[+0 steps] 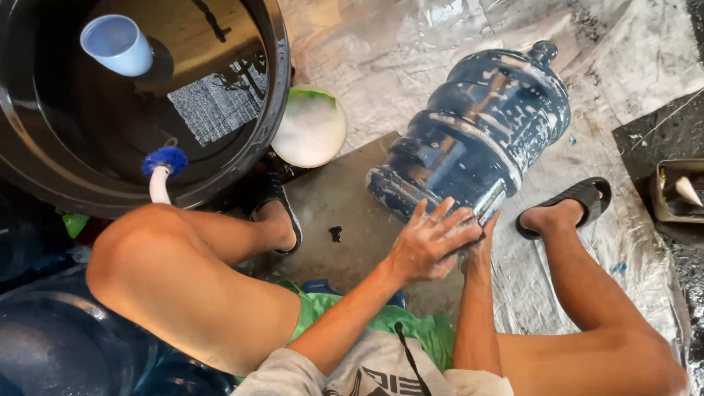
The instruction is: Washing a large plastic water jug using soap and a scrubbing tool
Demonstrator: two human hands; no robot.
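A large blue water jug (480, 125) lies on its side between my feet, streaked with white soap foam, its neck pointing away to the upper right. My left hand (433, 242) is spread flat over the jug's bottom edge, fingers apart and soapy. My right hand (480, 246) sits mostly hidden behind the left, pressed against the same bottom edge; its grip is not visible.
A big black tub of water (44, 147) stands at upper left with a pale blue cup (117, 44) floating in it and a hose with a blue fitting (163, 165) over its rim. A foamy bowl (309, 128) sits beside it. Plastic sheeting (411, 51) covers the ground; more blue jugs (51, 345) lie lower left.
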